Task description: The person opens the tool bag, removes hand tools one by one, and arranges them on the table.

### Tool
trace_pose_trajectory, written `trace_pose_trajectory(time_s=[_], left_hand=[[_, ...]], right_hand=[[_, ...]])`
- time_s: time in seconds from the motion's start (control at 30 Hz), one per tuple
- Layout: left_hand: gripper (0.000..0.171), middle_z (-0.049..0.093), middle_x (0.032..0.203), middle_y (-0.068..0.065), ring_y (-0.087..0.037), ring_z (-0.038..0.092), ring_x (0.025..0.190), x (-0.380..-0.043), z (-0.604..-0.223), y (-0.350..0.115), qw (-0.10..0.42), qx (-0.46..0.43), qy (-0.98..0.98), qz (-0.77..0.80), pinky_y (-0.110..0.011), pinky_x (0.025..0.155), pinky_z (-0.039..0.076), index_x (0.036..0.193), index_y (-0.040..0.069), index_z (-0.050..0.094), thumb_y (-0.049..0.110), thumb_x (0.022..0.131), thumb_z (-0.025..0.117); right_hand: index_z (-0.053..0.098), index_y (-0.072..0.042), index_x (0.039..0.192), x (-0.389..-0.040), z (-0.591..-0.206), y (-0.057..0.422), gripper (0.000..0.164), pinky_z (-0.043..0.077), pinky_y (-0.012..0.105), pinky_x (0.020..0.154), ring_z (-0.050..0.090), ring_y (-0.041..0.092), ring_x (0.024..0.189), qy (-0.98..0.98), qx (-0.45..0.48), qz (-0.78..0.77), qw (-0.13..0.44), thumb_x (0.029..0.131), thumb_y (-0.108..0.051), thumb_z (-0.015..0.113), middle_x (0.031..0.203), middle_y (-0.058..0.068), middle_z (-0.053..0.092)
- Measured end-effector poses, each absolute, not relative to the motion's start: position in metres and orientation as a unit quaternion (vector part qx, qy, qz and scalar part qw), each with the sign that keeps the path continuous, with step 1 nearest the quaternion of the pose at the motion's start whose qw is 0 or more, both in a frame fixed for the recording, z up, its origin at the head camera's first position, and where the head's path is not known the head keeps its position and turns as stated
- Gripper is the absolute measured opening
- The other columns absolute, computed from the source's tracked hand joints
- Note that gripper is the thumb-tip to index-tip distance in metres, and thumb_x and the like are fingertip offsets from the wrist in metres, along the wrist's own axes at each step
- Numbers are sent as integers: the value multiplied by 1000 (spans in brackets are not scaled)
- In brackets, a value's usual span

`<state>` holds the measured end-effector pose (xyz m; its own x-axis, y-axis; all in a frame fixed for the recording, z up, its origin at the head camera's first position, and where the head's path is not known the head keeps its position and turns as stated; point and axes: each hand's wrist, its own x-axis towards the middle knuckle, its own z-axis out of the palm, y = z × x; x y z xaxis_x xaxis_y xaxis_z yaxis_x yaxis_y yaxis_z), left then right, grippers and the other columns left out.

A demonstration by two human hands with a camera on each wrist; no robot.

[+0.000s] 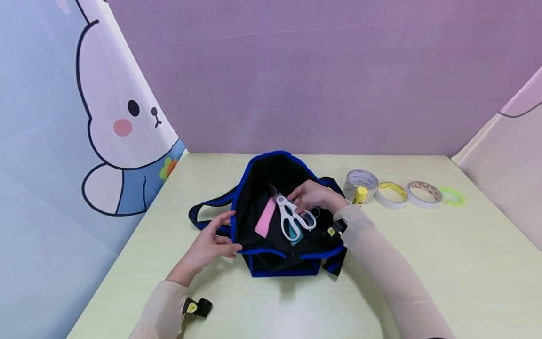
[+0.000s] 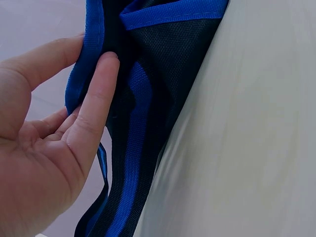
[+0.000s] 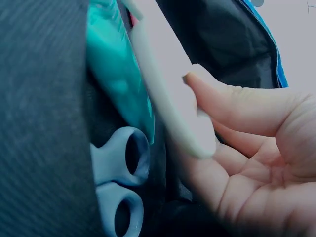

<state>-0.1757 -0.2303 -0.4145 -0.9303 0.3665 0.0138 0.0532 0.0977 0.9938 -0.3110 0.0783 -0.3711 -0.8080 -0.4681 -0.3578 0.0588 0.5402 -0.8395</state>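
A black bag with blue trim [image 1: 271, 172] stands mouth-up on the table. My left hand [image 1: 211, 245] pinches its left rim, with the blue edge [image 2: 94, 49] between fingers and thumb in the left wrist view. Inside the bag's mouth, my right hand [image 1: 313, 195] grips a pair of white-handled scissors [image 1: 283, 202] by the handle, the dark blades pointing up and left. Beside them are a pink flat item [image 1: 265, 219] and a teal item [image 3: 118, 74]. Grey-blue scissor handles [image 3: 111, 160] show below the teal item in the right wrist view.
Right of the bag stand a wide clear tape roll [image 1: 361, 176], a yellow-capped stick [image 1: 360, 194], two more tape rolls [image 1: 391, 203] and a green ring [image 1: 453, 201]. A strap [image 1: 211, 202] loops out on the bag's left. A purple backdrop [image 1: 296, 84] rises behind the table.
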Motion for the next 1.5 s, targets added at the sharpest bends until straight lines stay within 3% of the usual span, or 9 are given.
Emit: trace_pose_trajectory(time_s=[0.77, 1.5], left_hand=[[85, 24, 144, -26, -19, 67, 72, -178, -417, -231, 122, 150, 724, 662, -34, 70, 60, 154, 4, 25, -7, 85, 73], [85, 25, 143, -26, -19, 67, 73, -178, -416, -232, 120, 150, 724, 663, -33, 73, 59, 154, 4, 25, -7, 85, 73]], right_hand=[[59, 13, 126, -299, -358, 86, 46, 60, 31, 67, 66, 17, 72, 791, -168, -535, 246, 82, 17, 68, 91, 12, 66], [55, 14, 130, -281, -324, 116, 48, 60, 35, 73, 66, 21, 85, 792, -191, -554, 171, 83, 16, 67, 97, 12, 69]])
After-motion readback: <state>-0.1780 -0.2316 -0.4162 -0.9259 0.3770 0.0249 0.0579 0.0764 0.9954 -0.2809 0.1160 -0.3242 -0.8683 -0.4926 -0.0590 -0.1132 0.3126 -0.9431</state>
